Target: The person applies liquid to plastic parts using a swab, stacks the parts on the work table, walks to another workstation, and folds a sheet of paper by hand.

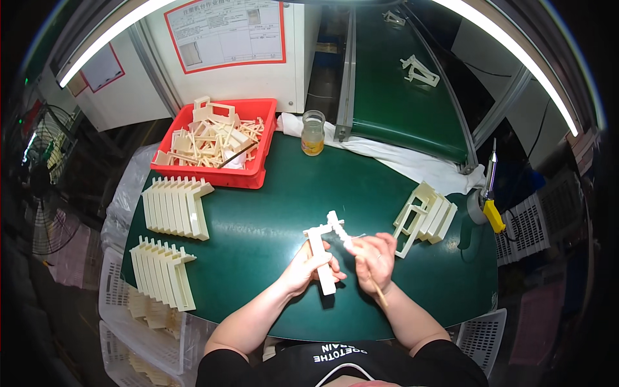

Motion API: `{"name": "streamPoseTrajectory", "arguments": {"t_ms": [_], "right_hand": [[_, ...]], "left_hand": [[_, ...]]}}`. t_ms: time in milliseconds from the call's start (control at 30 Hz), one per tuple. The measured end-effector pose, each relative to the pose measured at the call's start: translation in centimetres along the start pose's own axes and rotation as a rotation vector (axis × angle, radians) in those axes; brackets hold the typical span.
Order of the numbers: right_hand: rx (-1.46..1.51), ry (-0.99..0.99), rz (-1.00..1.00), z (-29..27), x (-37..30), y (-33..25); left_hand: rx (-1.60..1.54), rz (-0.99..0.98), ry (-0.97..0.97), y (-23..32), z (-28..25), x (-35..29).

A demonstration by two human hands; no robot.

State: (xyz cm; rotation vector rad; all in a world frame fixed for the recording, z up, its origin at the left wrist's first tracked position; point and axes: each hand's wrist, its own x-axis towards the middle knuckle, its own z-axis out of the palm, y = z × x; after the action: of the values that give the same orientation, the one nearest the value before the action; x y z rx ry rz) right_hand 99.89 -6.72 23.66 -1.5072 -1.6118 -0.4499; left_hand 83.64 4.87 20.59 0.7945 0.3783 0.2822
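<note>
My left hand (305, 267) is closed round an off-white moulded plastic part (325, 281), its long arm slanting toward me over the table. My right hand (374, 259) grips a slim stick-like tool with a light wooden handle (379, 295) that sticks out below the fist. From that fist a white, lumpy length (340, 229) reaches to the top of the plastic part. Whether it belongs to the tool or to the part, I cannot tell. To the right of my right hand stands a small group of similar off-white frames (430, 216).
Two rows of off-white parts (174, 209) stand at the left of the green table (258, 213). Behind them is a red bin (255, 174) heaped with parts and sprues. A glass jar (313, 134), white cloth (393, 164), green conveyor (403, 103) and yellow-handled tool (494, 216) lie farther out.
</note>
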Motion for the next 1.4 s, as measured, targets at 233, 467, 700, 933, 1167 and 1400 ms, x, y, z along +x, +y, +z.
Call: {"name": "streamPoseTrajectory", "arguments": {"t_ms": [233,467,700,933,1167,1400], "right_hand": [[0.216,0.138,0.392,0.4,-1.2,2.4],[0.239,0.058,0.113,-0.8,0.2,0.4],[0.120,-0.056,0.379,0.9,-2.4,2.8],[0.397,-0.065,0.428,0.0,-2.6,2.3],[0.488,-0.198,0.369,1.2,-1.6,1.1],[0.434,-0.187,0.282,0.8,-0.9,0.4]], "left_hand": [[1.224,0.891,0.384,1.8,0.5,-0.3],[1.612,1.058,0.447,1.4,0.3,0.2],[1.269,1.375,0.769,3.5,-1.4,-0.2],[0.513,0.656,0.631,14.5,-5.4,-5.5],[1.435,0.779,1.724,26.6,-25.9,-13.5],[1.341,-0.071,1.619,23.5,-37.4,-15.2]]}}
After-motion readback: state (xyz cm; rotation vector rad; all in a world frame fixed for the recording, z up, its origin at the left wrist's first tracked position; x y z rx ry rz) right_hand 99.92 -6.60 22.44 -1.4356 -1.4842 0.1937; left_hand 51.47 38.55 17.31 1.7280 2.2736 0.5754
